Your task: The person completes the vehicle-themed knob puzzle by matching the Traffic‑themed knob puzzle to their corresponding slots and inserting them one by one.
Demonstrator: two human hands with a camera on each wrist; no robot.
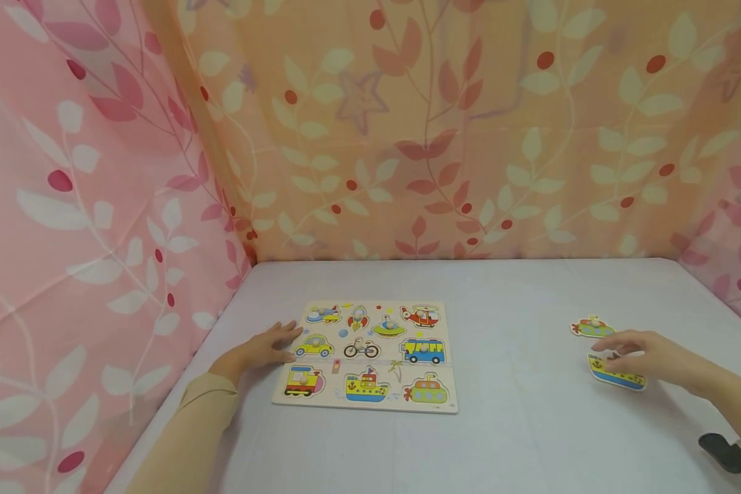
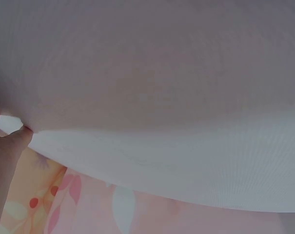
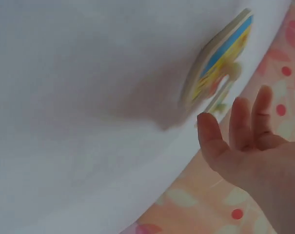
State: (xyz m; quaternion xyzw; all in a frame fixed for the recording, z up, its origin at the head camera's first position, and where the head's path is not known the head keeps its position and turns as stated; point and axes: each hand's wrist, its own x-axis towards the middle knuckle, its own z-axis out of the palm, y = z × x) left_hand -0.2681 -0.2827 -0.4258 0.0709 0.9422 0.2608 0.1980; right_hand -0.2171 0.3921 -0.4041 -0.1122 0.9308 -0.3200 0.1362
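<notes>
A pale knobbed puzzle board (image 1: 370, 405) printed with vehicles lies on the table. My left hand (image 1: 270, 345) rests at its left edge, fingers extended; the left wrist view shows only part of this hand (image 2: 10, 151). On the right, a ship puzzle piece (image 1: 620, 376) in yellow and blue lies under my right hand (image 1: 651, 357). In the right wrist view a gap separates the bent fingertips from the ship piece's knob (image 3: 232, 72). Just beyond it lies a green and red submarine piece (image 1: 595, 328), partly covered by the hand in the head view.
White cloth covers the table (image 1: 512, 425). Floral curtains (image 1: 469, 137) hang along the back and both sides. A black object (image 1: 725, 453) sits at the right wrist, by the sleeve.
</notes>
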